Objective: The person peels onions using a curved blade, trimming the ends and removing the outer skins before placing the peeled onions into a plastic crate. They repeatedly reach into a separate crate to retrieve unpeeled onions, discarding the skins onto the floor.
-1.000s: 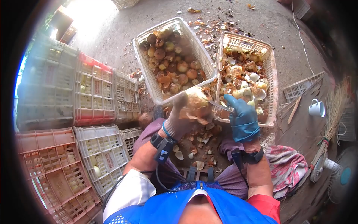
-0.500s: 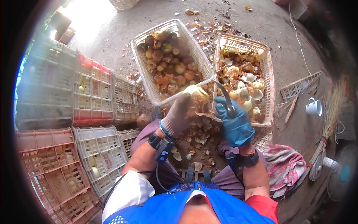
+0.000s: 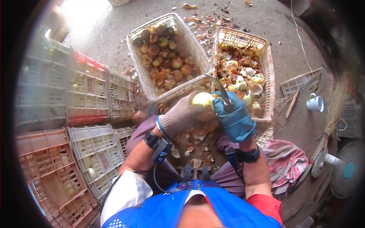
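A pale, partly peeled onion (image 3: 203,99) is held in my left hand (image 3: 182,114), which wears a whitish knit glove with its fingers wrapped round the onion's side. My right hand (image 3: 235,117), in a blue glove, is closed on a curved knife (image 3: 221,88) and touches the onion's right side. The blade points up and to the left. Beyond my left hand stands a white crate (image 3: 208,72) of unpeeled brown onions (image 3: 176,62). Beyond my right hand is another crate (image 3: 270,76) with onion skins and pale pieces (image 3: 250,72).
Stacked crates (image 3: 89,89) with pale onions line the left side. At the right are a white mug (image 3: 315,103), a fan (image 3: 348,170), a dried-stalk broom (image 3: 331,123) and a pink-white cloth (image 3: 285,161). Loose skins (image 3: 197,163) litter the floor between my legs.
The onion shows a smooth pale face where loose skin and a leafy top showed before. My right hand has moved left and up against it. The whole view has shifted slightly.
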Motion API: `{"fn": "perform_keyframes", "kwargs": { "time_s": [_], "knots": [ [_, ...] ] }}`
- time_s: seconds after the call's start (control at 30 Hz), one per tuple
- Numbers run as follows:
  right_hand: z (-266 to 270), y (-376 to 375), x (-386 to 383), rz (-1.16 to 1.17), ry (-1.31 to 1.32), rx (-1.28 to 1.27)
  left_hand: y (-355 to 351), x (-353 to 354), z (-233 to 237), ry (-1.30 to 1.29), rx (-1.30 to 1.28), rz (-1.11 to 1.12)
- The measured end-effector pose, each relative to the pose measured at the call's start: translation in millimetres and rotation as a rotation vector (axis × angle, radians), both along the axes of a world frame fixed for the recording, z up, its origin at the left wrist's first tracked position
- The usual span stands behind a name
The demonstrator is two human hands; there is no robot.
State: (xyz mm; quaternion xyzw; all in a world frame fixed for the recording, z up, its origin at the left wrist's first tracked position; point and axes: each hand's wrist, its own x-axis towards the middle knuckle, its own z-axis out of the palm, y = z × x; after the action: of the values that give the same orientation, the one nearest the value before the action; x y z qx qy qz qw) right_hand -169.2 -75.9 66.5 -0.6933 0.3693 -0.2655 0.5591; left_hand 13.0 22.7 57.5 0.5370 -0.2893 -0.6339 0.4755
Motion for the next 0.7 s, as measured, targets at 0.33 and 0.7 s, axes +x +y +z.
{"fn": "perform_keyframes", "kwargs": {
  "time_s": [0.33, 0.7],
  "knots": [
    [-2.6, 9.8, 13.0, -0.044, 0.051, -0.414, -4.5, -17.5, -26.7, 0.66, 0.015, 0.378],
    [-11.9, -49.9, -18.8, -0.291, 0.199, -0.267, -6.7, 10.7, -10.4, 0.23, -0.192, 0.26]
  ]
}}
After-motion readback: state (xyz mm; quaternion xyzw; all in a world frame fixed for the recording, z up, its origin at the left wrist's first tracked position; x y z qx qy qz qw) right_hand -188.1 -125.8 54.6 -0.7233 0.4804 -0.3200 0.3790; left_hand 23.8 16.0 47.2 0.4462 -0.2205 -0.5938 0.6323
